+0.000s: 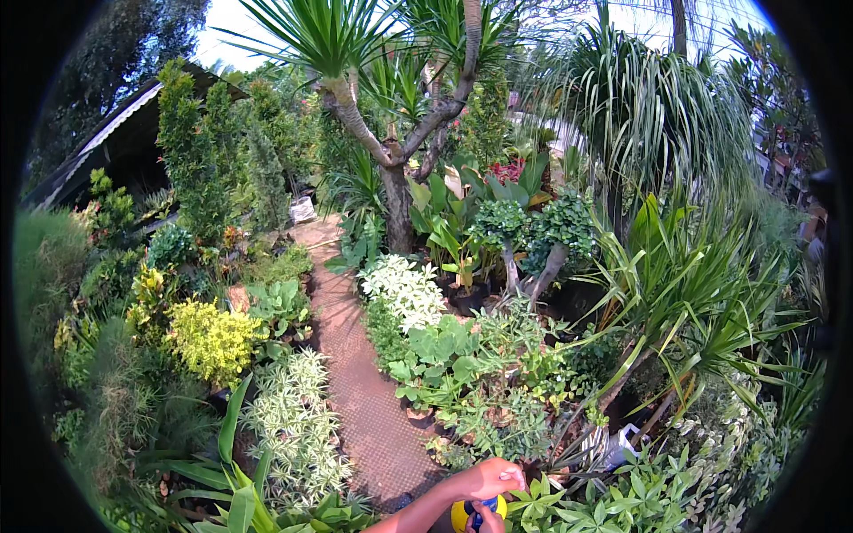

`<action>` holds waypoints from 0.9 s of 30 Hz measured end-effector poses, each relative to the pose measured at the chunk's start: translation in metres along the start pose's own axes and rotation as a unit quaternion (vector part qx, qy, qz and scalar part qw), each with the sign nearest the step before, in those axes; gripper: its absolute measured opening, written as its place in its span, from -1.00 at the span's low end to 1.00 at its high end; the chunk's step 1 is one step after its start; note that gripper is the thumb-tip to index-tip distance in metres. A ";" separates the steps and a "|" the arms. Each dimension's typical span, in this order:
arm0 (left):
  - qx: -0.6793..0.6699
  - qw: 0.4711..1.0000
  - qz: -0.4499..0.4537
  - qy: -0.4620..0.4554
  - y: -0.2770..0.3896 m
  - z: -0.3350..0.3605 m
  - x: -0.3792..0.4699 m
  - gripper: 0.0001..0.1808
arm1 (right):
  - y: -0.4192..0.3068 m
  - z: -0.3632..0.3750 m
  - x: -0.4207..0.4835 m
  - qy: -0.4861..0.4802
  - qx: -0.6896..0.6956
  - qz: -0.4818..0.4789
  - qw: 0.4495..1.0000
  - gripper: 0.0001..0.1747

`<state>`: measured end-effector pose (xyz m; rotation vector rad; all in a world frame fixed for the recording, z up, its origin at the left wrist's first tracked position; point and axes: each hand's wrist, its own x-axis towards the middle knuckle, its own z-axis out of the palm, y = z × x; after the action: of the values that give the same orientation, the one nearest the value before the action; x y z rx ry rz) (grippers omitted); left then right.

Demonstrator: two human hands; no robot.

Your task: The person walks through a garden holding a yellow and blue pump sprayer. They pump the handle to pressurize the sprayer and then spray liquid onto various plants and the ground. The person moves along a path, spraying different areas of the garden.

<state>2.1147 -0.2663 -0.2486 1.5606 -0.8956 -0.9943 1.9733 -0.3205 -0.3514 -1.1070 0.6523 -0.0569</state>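
Observation:
At the bottom edge, my right hand (490, 518) wraps around the blue upper part (485, 504) of a yellow, rounded container (460, 517), perhaps a sprayer. Most of that container is cut off by the picture's edge or covered by the hands. My left hand (494, 478) reaches across just above it, bent at the wrist, with its fingers curled down. Whether anything lies within those fingers is not visible. Leafy green plants (540, 503) grow right beside both hands. A dark shoe tip (404, 500) shows on the path, left of the hands.
A narrow brick-red path (363, 393) runs ahead between potted plants. Variegated plants (296, 426) line its left side; broad-leaved pots (436, 356) line its right. A forked tree trunk (398, 206) stands farther on. Long spiky leaves (686, 320) and a white bag (621, 448) are at right.

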 end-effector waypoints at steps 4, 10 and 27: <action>-0.018 0.996 0.007 -0.089 -0.003 -0.064 -0.019 -0.69 | 0.002 0.037 0.028 -0.021 -0.015 0.066 0.998 -0.53; -0.018 0.996 0.039 -0.074 -0.013 -0.145 -0.045 -0.65 | -0.007 0.106 0.072 -0.123 0.028 0.139 0.982 -0.69; -0.046 0.959 0.077 0.269 -0.070 -0.282 -0.088 -0.72 | -0.004 0.247 0.162 -0.221 -0.061 0.235 0.945 -0.44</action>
<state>2.3456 -0.0708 -0.2691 1.5449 -0.5645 -0.4527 2.2335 -0.1807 -0.3527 -1.0100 0.5009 0.6340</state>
